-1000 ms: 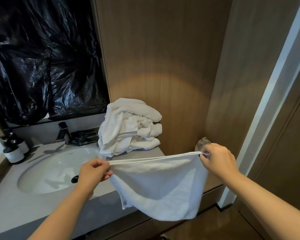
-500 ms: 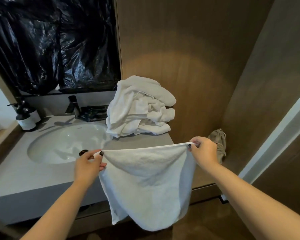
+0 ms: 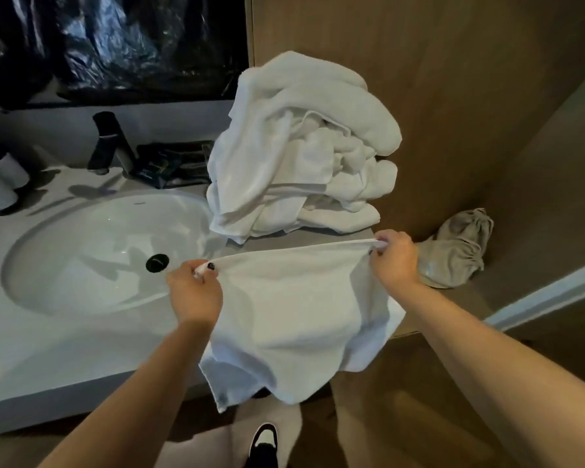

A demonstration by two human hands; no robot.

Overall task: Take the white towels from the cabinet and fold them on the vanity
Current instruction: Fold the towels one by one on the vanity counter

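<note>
A person's left hand and right hand each pinch a top corner of a white towel at centre frame, fingers clenched on its hem, the cloth draped over the front edge of the bench. Above it, a heap of white towels sits beside the sink.

The white towel covers the vanity's front right corner, so that edge can't be seen. Left of the sink, two bottles run off the frame, labels unreadable. The dark packet behind the sink is too murky to identify. The towel pile hides the counter beneath.
</note>
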